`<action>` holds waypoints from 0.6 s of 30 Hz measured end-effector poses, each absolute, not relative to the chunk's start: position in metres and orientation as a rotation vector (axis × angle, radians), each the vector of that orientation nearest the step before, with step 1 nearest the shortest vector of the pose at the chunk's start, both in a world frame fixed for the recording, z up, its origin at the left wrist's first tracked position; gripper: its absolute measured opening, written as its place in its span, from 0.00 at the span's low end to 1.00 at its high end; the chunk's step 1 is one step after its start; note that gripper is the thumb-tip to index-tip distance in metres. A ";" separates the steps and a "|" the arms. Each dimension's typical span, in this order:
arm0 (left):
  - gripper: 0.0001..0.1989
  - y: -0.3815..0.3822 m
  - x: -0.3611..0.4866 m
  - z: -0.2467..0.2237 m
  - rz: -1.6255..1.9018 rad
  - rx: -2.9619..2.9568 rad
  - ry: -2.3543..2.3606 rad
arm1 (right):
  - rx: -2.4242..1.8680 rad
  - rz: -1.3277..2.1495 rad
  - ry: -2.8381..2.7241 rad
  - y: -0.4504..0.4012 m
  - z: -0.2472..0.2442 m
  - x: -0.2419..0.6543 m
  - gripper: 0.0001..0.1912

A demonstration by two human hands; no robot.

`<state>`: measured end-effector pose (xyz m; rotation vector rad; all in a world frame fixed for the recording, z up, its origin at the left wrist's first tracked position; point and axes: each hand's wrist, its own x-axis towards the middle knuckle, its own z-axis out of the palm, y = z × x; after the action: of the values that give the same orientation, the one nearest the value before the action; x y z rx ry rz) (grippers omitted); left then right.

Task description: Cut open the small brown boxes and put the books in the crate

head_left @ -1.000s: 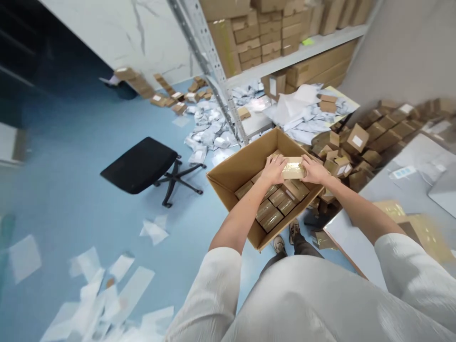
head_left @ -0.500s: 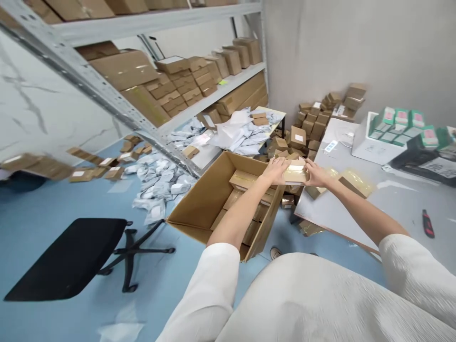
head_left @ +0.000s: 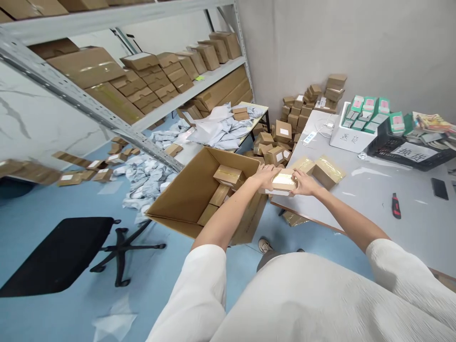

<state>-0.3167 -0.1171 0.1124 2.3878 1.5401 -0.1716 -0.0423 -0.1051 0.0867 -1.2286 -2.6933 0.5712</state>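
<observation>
A small taped cardboard box (head_left: 283,181) is held between my two hands, just off the right rim of a large open carton. My left hand (head_left: 265,176) grips its left end and my right hand (head_left: 304,183) its right end. The large carton (head_left: 185,194) stands open to the left, with several small cardboard boxes (head_left: 230,176) inside; my left forearm hides part of them. Beyond my right hand, taped boxes (head_left: 328,172) lie at the near left part of the grey table (head_left: 359,209).
On the table are a red and black box cutter (head_left: 396,206), a phone (head_left: 439,188), a white bin (head_left: 351,140) of green boxes and a black crate (head_left: 409,152). A black chair (head_left: 60,254) stands at left. Metal shelving (head_left: 156,116) holds cartons. Grey bags (head_left: 144,178) litter the floor.
The view has turned to the right, so the scene shifts left. Both hands still hold the small box, now nearer the table's edge and slightly lower.
</observation>
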 end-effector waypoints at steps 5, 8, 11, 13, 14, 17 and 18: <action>0.61 -0.135 -0.298 0.099 -0.171 2.343 1.528 | -1.189 0.602 -2.747 -0.116 0.077 -0.024 0.32; 0.60 -0.146 -0.285 0.081 -0.169 2.313 1.512 | -1.221 0.614 -2.790 -0.120 0.062 -0.014 0.32; 0.59 -0.151 -0.274 0.061 -0.156 2.301 1.521 | -1.286 0.628 -2.804 -0.121 0.044 -0.006 0.33; 0.59 -0.149 -0.269 0.049 -0.138 2.307 1.520 | -1.338 0.629 -2.791 -0.122 0.032 -0.003 0.32; 0.60 -0.147 -0.266 0.043 -0.126 2.314 1.516 | -1.366 0.626 -2.778 -0.122 0.027 -0.002 0.32; 0.60 -0.137 -0.259 0.026 -0.107 2.339 1.494 | -1.453 0.614 -2.742 -0.120 0.014 0.001 0.32; 0.60 -0.133 -0.257 0.021 -0.108 2.346 1.483 | -1.482 0.614 -2.739 -0.119 0.010 0.002 0.32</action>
<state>-0.2569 -0.1334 0.0210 2.3457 1.4834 -0.1084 0.0018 -0.1191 0.0104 -1.4815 -2.7393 0.6139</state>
